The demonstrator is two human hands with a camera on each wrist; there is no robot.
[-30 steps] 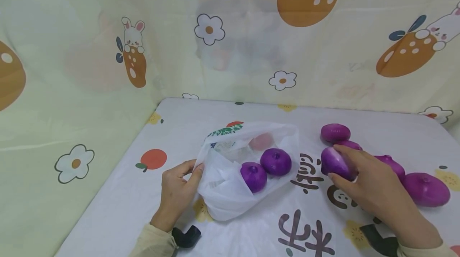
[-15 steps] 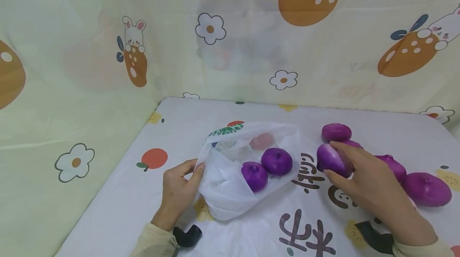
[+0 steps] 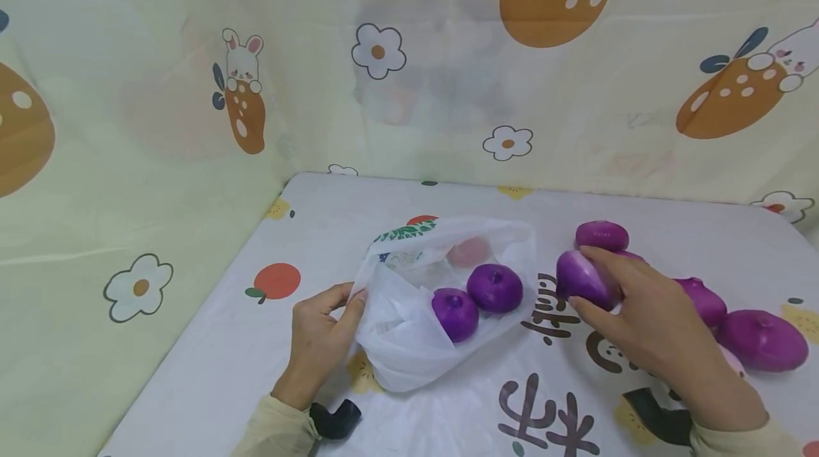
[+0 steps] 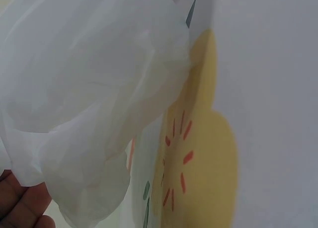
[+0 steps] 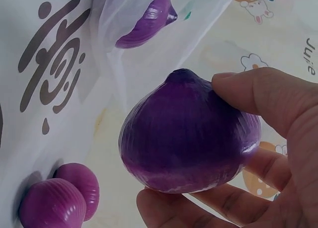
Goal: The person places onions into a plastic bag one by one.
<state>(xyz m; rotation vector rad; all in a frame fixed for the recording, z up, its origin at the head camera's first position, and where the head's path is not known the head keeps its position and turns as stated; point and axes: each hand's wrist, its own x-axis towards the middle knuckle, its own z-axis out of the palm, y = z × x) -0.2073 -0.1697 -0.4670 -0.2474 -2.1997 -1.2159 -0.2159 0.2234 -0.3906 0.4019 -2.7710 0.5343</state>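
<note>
Purple onion [image 3: 579, 279], head view: it is being held just beside the plastic bag [image 3: 409, 364], on the bag's right, with the right hand [image 3: 659, 332] clamping thumb and fingers on it. The left hand [image 3: 323, 336] is pinching the bag's left rim. One bagged onion [image 3: 495, 288] and a second bagged onion [image 3: 456, 315] are lying at the bag's mouth, while loose onions [image 3: 761, 340] are resting on the table [image 3: 217, 364] farther to the bag's right. Judging by its gloss, the held onion could be slipping free if the grip loosens; the bagged pair could be rolling out if the thin rim is sagging or being tugged.

Left wrist view: crumpled film is filling the left side, and the left fingers [image 4: 22, 205] are lying by the bag's lower edge. No onion is appearing, and the pinch is showing clearly only from the head.

Right wrist view: the thumb is pressing near the onion's pointed tip, and other fingers, largely hidden from the head camera, are supporting the opposite side.
</note>
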